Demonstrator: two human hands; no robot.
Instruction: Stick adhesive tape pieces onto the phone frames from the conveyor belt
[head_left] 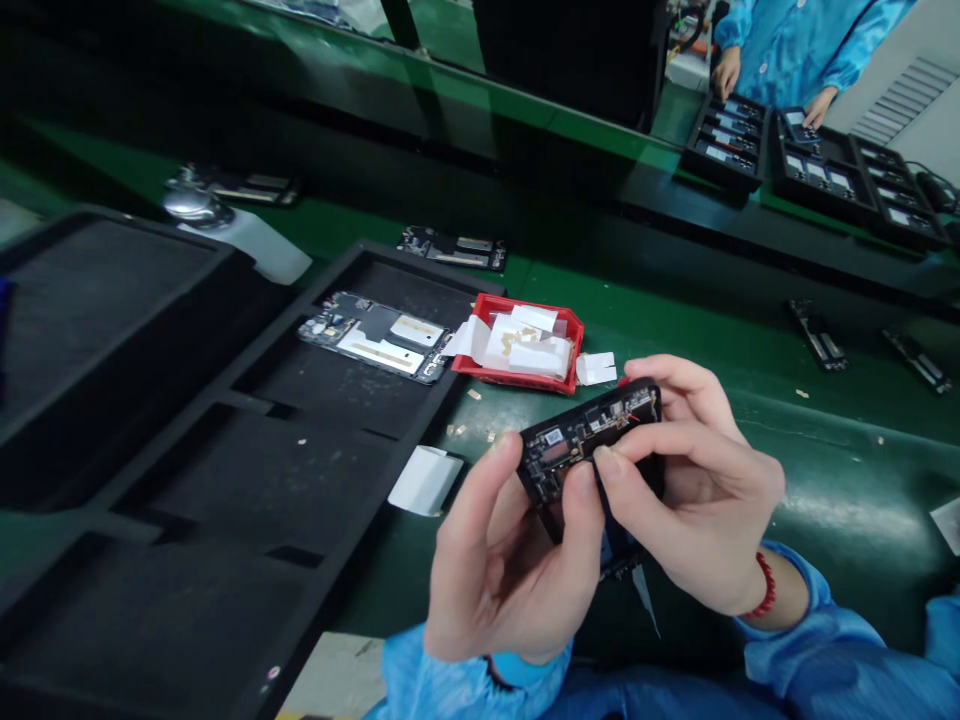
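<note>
Between my two hands is an opened phone (555,450), tilted, its circuit board facing up toward me. My left hand (502,560) grips its left end, with the thumb pressed on the face of it. My right hand (690,480) wraps round the far right side, and its thumb and index finger pinch at the board close to my left thumb. Whatever lies under those fingertips is too small to make out. A thin clear strip (645,600) hangs below the phone. Beyond it stands a red bin (517,383) of white paper pieces and small tan bits.
A black compartment tray (247,490) lies at left, an open phone (375,335) on it. More phone assemblies (454,248) rest on the green bench, with a white-handled tool (232,230) at upper left. Opposite, a co-worker's hands (817,105) touch trays of phones (814,180).
</note>
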